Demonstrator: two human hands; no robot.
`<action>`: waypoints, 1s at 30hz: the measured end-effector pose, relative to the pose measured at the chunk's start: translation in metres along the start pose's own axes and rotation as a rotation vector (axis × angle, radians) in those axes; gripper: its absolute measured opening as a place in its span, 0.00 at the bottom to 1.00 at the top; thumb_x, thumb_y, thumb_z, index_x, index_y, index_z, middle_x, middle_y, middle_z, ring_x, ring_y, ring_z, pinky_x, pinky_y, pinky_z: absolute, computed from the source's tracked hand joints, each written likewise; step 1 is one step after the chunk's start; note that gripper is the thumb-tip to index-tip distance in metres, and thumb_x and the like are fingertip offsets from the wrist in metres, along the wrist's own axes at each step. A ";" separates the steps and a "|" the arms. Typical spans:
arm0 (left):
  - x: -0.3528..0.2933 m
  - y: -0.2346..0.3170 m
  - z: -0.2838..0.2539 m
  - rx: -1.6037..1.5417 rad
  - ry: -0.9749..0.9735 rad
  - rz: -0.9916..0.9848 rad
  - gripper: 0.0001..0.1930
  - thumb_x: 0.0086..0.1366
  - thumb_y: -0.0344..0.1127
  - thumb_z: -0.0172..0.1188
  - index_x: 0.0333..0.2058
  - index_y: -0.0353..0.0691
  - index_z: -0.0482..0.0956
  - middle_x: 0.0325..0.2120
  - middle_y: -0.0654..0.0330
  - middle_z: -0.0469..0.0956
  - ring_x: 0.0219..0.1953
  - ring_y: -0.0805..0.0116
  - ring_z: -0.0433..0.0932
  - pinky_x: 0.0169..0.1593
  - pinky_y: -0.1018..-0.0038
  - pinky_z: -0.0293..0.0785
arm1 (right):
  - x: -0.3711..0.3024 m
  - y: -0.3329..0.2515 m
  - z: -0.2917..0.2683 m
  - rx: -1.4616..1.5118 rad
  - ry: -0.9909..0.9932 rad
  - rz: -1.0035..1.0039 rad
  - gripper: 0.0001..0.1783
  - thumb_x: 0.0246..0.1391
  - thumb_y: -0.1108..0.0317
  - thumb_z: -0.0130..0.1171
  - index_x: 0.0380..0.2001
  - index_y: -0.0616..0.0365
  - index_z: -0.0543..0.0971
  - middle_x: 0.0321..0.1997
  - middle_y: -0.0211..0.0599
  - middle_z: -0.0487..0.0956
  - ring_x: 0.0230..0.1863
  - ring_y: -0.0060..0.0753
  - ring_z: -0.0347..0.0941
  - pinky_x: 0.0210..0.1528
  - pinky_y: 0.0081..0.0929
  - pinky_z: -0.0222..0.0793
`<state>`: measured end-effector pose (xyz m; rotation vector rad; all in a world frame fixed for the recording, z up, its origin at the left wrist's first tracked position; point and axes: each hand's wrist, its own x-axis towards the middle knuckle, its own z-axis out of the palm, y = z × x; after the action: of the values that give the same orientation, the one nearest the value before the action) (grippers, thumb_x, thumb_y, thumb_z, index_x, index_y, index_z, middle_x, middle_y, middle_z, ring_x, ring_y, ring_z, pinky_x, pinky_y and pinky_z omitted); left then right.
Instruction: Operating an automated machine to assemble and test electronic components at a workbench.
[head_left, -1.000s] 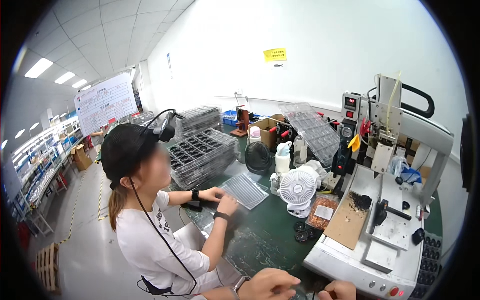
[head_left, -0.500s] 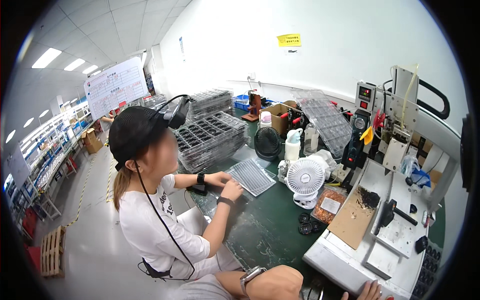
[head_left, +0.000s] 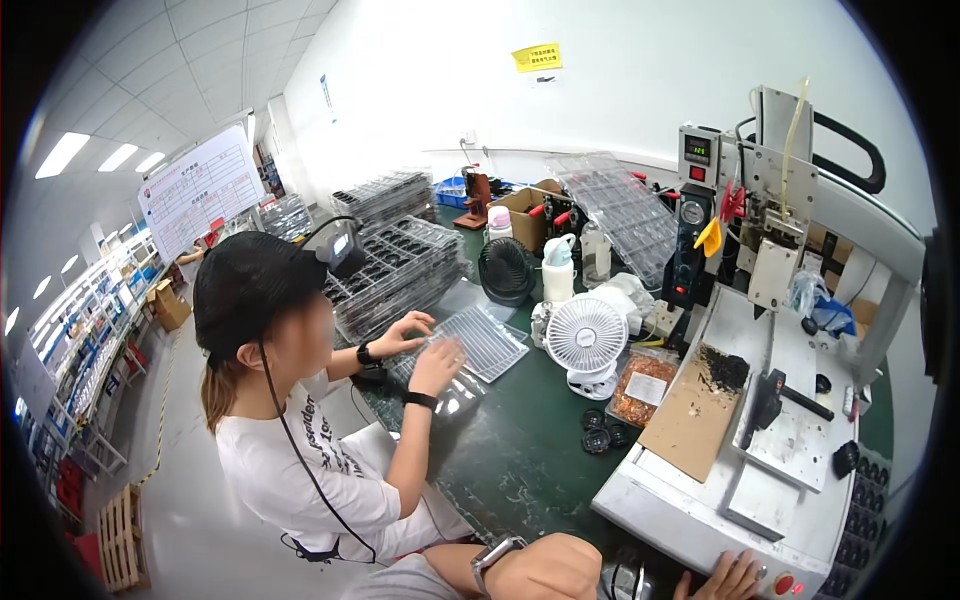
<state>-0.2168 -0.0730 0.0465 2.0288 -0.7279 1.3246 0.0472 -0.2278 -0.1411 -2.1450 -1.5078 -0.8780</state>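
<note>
Right hand (head_left: 726, 578), head view: fingers extended, slightly parted, resting at the front face of the white machine (head_left: 690, 515), just beside its red button (head_left: 784, 584); nothing seen in its grasp. Left hand (head_left: 550, 570): back uppermost at the lower edge, fingers hidden, hold cannot be determined. Machine stands right of the white fan (head_left: 587, 336), on the green table (head_left: 510, 445).

Green desk (head_left: 515, 440) is carrying white fan (head_left: 587, 337); left of it, ribbed tray (head_left: 486, 342) is lying; in front, black round parts (head_left: 596, 441) are lying; right, white machine (head_left: 690, 508) is standing.
</note>
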 end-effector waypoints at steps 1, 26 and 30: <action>0.001 -0.001 0.001 0.014 0.011 -0.002 0.09 0.65 0.31 0.56 0.35 0.28 0.80 0.24 0.56 0.77 0.18 0.64 0.73 0.19 0.70 0.65 | -0.002 0.001 0.001 0.012 -0.014 -0.004 0.39 0.47 0.49 0.66 0.60 0.55 0.69 0.63 0.53 0.65 0.64 0.66 0.56 0.64 0.70 0.43; 0.004 -0.027 0.008 0.051 0.082 -0.165 0.09 0.64 0.28 0.59 0.42 0.32 0.76 0.21 0.60 0.74 0.17 0.64 0.73 0.19 0.70 0.65 | -0.025 0.004 0.034 -0.151 0.084 -0.014 0.44 0.39 0.44 0.66 0.61 0.47 0.68 0.66 0.54 0.61 0.62 0.73 0.55 0.59 0.73 0.47; 0.010 -0.025 0.008 0.054 0.074 -0.125 0.09 0.64 0.28 0.60 0.42 0.32 0.76 0.20 0.60 0.74 0.17 0.64 0.72 0.19 0.70 0.65 | -0.024 0.001 0.029 -0.168 0.068 -0.006 0.45 0.38 0.44 0.66 0.61 0.48 0.68 0.65 0.54 0.62 0.62 0.71 0.55 0.59 0.71 0.48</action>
<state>-0.1908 -0.0632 0.0492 2.0209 -0.5284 1.3517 0.0503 -0.2266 -0.1786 -2.2027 -1.4547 -1.1037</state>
